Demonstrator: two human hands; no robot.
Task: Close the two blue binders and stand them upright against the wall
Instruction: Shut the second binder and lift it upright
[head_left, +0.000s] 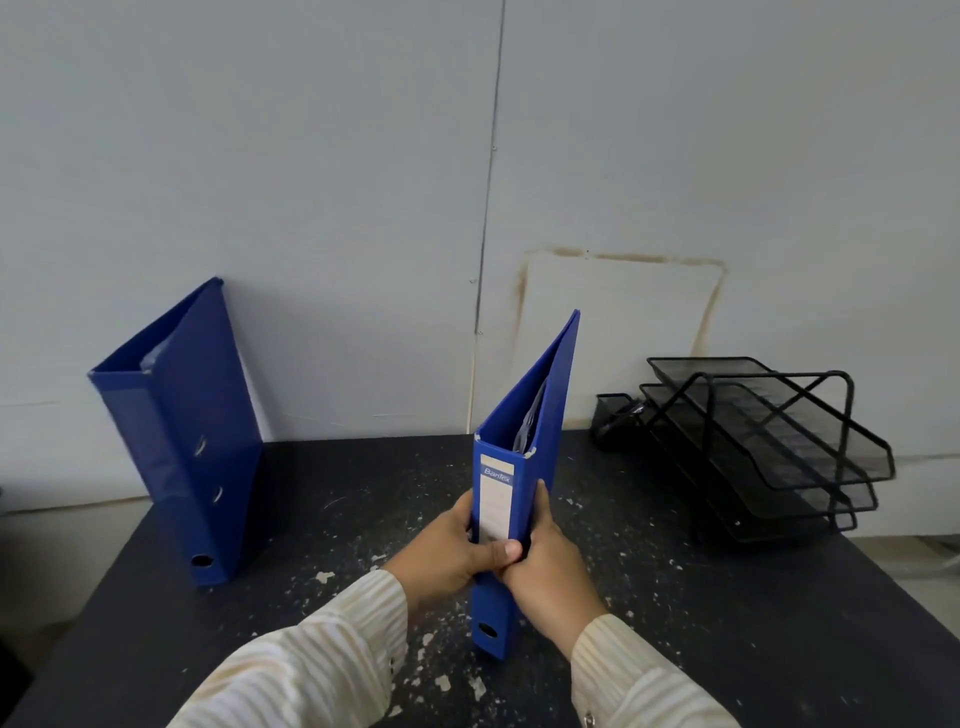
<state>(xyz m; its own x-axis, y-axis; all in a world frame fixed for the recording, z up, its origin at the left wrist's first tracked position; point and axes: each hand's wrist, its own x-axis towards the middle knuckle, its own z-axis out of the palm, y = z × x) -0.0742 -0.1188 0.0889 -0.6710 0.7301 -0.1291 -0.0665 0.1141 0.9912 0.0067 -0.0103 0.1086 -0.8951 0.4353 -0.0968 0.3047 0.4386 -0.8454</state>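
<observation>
1. Binders in blue, two in all: one stands closed at the desk's left rear, the other is upright in your grip at centre.
2. Your left hand (457, 545) and right hand (545, 566) clamp the held binder (524, 457) from either side at mid-spine, fingers (498, 552) wrapped shut on its covers, the left thumb lying across the spine.
3. That binder's foot rests on the dark, paint-flecked desk (727, 649), well short of the wall; its white spine label faces you, and its covers gape slightly at the top, showing grey pages inside.
4. The leaning binder (192, 447) tilts back, its top corner touching the pale wall (311, 182), spine and finger hole turned toward you.
5. Between the two binders lies open desk; nothing stands between the held binder and the wall behind it.
6. At right rear, one black mesh letter tray (769, 447) of three stacked tiers sits against the wall, near the held binder but apart from it.
7. One small mesh cup (615, 421) stands just beside the tray's left end.
8. A brown-edged stain marks the wall above the tray.
9. Striped cream sleeves (322, 665) cover both your forearms.
</observation>
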